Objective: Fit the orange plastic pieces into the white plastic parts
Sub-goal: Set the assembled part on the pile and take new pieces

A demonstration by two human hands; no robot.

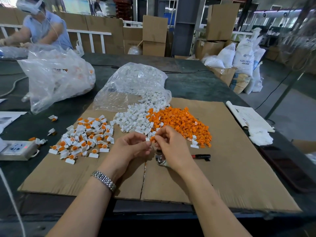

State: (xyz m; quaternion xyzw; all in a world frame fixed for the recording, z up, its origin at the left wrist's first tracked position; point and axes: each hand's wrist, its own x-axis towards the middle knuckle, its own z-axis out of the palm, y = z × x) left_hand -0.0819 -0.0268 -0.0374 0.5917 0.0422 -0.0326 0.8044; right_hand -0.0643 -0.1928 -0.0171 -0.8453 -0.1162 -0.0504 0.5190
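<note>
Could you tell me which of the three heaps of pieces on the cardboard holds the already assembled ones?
The left heap: each of its white parts carries an orange insert, whereas the middle heap is all white and the right heap all orange.

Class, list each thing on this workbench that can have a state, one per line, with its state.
left hand: pinches a white part
right hand: pinches an orange piece against that part
clear bag: open, white parts spilling onto the cardboard
finished pile: orange pieces fitted in
orange pile: loose, unfitted
power strip: red light on
</note>
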